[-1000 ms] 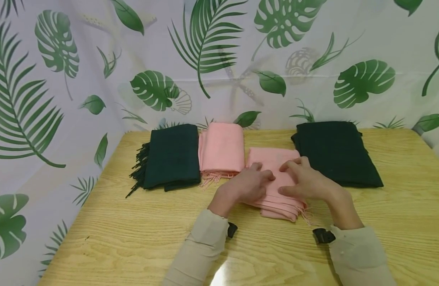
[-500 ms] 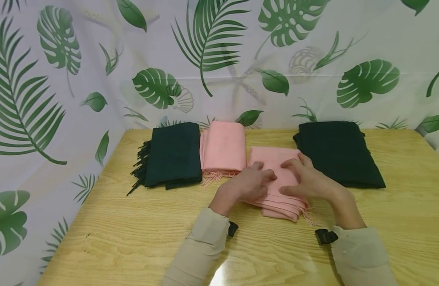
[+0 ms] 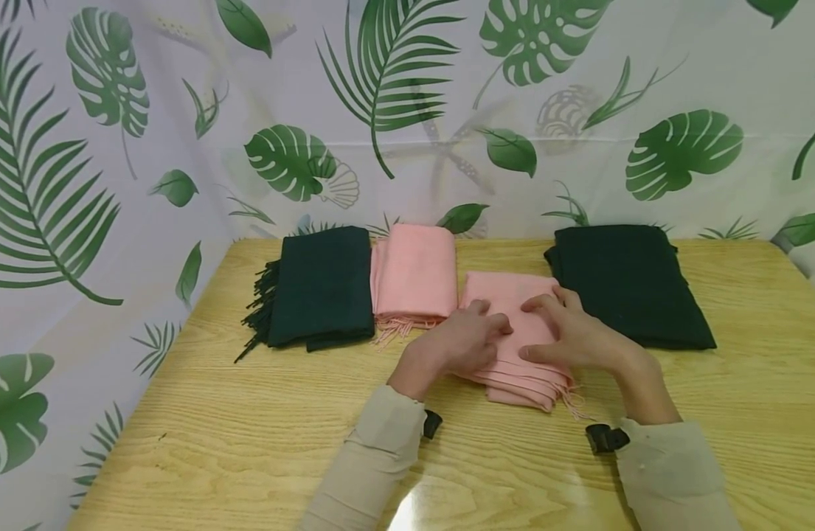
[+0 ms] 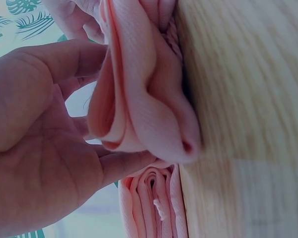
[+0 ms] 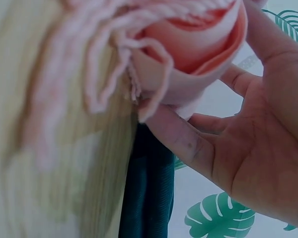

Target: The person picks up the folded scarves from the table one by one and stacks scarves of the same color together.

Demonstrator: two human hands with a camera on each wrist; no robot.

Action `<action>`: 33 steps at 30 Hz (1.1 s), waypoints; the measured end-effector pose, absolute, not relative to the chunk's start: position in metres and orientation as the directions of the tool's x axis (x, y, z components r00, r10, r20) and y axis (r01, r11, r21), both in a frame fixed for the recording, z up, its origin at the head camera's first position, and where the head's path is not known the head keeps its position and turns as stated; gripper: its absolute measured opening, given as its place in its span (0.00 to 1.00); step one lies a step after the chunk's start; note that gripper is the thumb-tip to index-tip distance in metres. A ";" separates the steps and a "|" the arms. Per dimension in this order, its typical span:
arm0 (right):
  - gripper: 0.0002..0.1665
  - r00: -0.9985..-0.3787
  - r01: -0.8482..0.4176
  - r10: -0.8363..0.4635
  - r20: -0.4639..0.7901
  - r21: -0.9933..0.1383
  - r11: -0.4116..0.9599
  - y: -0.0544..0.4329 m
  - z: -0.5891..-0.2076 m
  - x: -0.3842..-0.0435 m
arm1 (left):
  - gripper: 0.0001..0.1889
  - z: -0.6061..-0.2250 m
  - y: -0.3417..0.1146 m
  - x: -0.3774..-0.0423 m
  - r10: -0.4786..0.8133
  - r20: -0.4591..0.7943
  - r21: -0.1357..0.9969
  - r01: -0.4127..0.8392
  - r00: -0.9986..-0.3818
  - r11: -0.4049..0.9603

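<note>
Between my two hands a folded pink scarf point(image 3: 523, 376) lies on the table, its layered edge and a few fringe strands facing me. My left hand point(image 3: 470, 339) holds its left side with bent fingers; in the left wrist view the thumb is over the pink folds point(image 4: 144, 84). On the opposite side my right hand point(image 3: 576, 335) grips the scarf, fingers spread and bent. In the right wrist view one finger reaches beneath the rolled edge point(image 5: 188, 79), near loose fringe point(image 5: 154, 74). Some fingertips are hidden behind the cloth.
A second folded pink scarf point(image 3: 420, 273) stands close on the left, beside a dark green fringed scarf point(image 3: 324, 287). Another dark green folded cloth point(image 3: 633, 287) lies at the back right. The wooden table point(image 3: 261, 435) meets a leaf-patterned curtain point(image 3: 434, 133) behind.
The camera view shifts slightly. Both hands keep their places on the pink scarf, and the scarves stay where they were.
</note>
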State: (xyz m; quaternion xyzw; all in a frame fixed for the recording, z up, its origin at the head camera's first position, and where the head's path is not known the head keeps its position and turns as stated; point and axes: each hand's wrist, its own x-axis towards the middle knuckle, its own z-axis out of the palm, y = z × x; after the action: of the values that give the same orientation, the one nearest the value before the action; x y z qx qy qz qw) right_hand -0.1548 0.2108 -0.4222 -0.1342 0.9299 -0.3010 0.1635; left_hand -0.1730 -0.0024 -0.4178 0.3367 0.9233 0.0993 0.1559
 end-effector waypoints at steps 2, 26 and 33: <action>0.40 -0.910 -0.150 -0.346 -0.226 -0.601 0.785 0.211 -0.422 -0.155 | 0.20 -0.417 -0.002 -0.173 0.654 -0.221 0.284 0.593 -0.724 0.753; 0.39 -0.908 -0.151 -0.351 -0.228 -0.602 0.784 0.205 -0.418 -0.153 | 0.19 -0.418 -0.005 -0.174 0.669 -0.220 0.305 0.602 -0.710 0.738; 0.33 -0.923 -0.142 -0.324 -0.208 -0.599 0.789 0.207 -0.418 -0.153 | 0.20 -0.417 -0.005 -0.173 0.660 -0.236 0.334 0.579 -0.713 0.744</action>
State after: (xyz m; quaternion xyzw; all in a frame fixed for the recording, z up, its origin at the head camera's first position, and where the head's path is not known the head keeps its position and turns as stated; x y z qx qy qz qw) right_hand -0.1532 0.2068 -0.4175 -0.1246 0.9334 -0.3004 0.1515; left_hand -0.1731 -0.0050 -0.4167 0.3374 0.9179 0.1185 0.1721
